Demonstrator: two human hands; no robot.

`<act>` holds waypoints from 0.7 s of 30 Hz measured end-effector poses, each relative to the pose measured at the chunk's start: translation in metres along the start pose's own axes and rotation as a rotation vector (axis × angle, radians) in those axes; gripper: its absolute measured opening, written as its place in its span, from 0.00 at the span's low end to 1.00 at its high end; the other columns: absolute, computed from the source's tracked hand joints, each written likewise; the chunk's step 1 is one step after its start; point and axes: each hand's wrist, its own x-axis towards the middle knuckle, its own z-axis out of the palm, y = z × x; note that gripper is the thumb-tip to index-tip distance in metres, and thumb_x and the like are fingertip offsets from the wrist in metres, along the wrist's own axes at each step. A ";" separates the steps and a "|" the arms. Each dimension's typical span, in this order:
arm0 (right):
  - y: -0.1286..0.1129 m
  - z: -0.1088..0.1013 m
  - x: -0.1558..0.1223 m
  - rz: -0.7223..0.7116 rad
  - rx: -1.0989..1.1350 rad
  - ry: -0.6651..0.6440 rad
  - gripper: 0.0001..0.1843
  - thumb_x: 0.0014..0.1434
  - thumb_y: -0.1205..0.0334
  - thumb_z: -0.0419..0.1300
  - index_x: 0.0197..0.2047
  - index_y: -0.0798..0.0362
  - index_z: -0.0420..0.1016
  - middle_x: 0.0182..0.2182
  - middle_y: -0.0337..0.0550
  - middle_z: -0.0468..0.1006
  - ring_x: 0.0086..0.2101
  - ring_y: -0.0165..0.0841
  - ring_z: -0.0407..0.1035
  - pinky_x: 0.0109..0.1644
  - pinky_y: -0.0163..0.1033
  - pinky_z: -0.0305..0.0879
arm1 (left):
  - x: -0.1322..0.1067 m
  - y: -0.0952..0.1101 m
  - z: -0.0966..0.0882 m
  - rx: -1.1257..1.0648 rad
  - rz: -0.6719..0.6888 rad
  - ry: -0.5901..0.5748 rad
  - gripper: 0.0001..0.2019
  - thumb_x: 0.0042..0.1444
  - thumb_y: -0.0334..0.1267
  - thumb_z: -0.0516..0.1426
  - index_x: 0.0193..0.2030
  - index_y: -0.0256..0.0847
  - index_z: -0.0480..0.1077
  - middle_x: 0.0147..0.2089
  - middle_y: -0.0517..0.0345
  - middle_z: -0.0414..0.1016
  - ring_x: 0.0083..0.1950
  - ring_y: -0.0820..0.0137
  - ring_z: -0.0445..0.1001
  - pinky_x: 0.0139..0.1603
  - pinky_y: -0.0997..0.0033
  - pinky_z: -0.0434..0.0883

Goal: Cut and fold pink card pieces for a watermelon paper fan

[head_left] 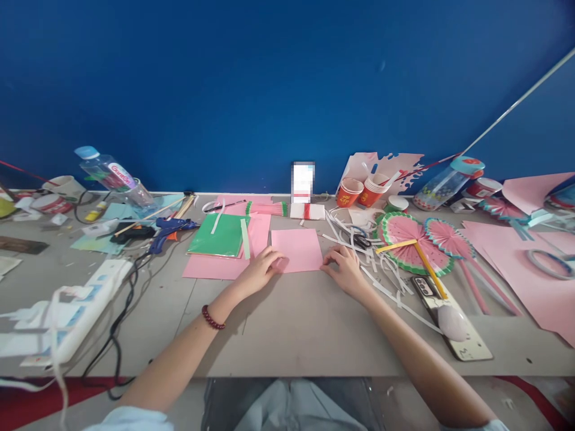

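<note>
A square sheet of pink paper (299, 248) lies flat on the table in front of me. My left hand (263, 269) pinches its lower left edge, fingers curled together, with a dark red bead bracelet on that wrist. At the opposite edge, near the lower right corner, my right hand (345, 266) has its thumb and fingers closed on the sheet. Left of the sheet, a green stack of paper (218, 235) rests on larger pink sheets (211, 267). A pleated pink strip with green edging (267, 208) lies behind them.
White paper strips (390, 278), scissors (360, 240) and round watermelon-patterned fans (406, 233) lie to the right, beside a phone (467, 335). Red paper cups (349, 193) stand behind. On the left are a blue glue gun (168, 233), a power strip (96, 299), cables and a tilted bottle (108, 170).
</note>
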 end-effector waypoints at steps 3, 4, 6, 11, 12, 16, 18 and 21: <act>-0.001 0.000 -0.002 -0.027 -0.003 0.001 0.03 0.53 0.59 0.61 0.33 0.47 0.74 0.42 0.45 0.70 0.46 0.43 0.61 0.50 0.50 0.54 | -0.002 -0.002 0.001 -0.008 0.043 0.029 0.11 0.63 0.40 0.48 0.47 0.44 0.68 0.45 0.56 0.65 0.40 0.71 0.69 0.43 0.70 0.69; -0.002 0.000 -0.002 -0.025 0.000 0.000 0.03 0.53 0.59 0.61 0.32 0.47 0.75 0.42 0.45 0.70 0.46 0.43 0.61 0.50 0.49 0.54 | -0.003 0.000 0.001 0.014 0.064 0.049 0.11 0.64 0.40 0.47 0.46 0.44 0.68 0.45 0.55 0.66 0.41 0.71 0.69 0.43 0.70 0.69; -0.004 -0.001 -0.002 -0.019 0.015 -0.002 0.03 0.53 0.59 0.60 0.32 0.47 0.75 0.42 0.44 0.70 0.46 0.42 0.61 0.49 0.49 0.54 | -0.005 0.006 0.002 0.124 0.122 0.127 0.12 0.64 0.37 0.46 0.46 0.43 0.69 0.44 0.54 0.67 0.42 0.70 0.70 0.43 0.69 0.69; -0.004 -0.003 -0.001 -0.014 0.024 0.002 0.05 0.54 0.57 0.60 0.31 0.47 0.76 0.41 0.44 0.71 0.45 0.41 0.62 0.49 0.48 0.54 | -0.012 0.038 0.024 0.453 0.342 0.243 0.13 0.63 0.32 0.46 0.48 0.39 0.68 0.45 0.50 0.72 0.47 0.66 0.69 0.48 0.63 0.68; -0.004 -0.003 -0.001 -0.014 0.025 0.003 0.05 0.54 0.57 0.60 0.31 0.47 0.77 0.41 0.44 0.71 0.45 0.41 0.63 0.49 0.48 0.54 | -0.014 0.044 0.031 0.487 0.384 0.196 0.14 0.63 0.33 0.46 0.51 0.38 0.67 0.48 0.49 0.72 0.50 0.65 0.69 0.51 0.63 0.68; -0.003 -0.002 -0.001 -0.005 0.023 0.009 0.05 0.53 0.57 0.61 0.31 0.47 0.77 0.41 0.44 0.72 0.45 0.42 0.63 0.49 0.48 0.54 | -0.013 0.053 0.052 0.619 0.437 0.075 0.21 0.63 0.43 0.48 0.58 0.34 0.61 0.59 0.44 0.66 0.61 0.58 0.62 0.57 0.58 0.64; -0.003 -0.001 -0.001 -0.002 0.018 0.011 0.05 0.53 0.57 0.61 0.31 0.47 0.77 0.41 0.44 0.72 0.45 0.42 0.63 0.49 0.48 0.54 | -0.010 0.051 0.056 0.635 0.434 0.035 0.24 0.62 0.47 0.49 0.59 0.33 0.60 0.61 0.43 0.64 0.62 0.57 0.61 0.59 0.58 0.63; -0.003 -0.001 -0.002 -0.008 0.018 0.023 0.05 0.53 0.57 0.61 0.31 0.47 0.77 0.41 0.44 0.72 0.45 0.41 0.63 0.50 0.48 0.54 | -0.006 0.049 0.056 0.630 0.416 -0.014 0.26 0.60 0.48 0.50 0.60 0.32 0.59 0.61 0.43 0.63 0.61 0.57 0.62 0.58 0.58 0.63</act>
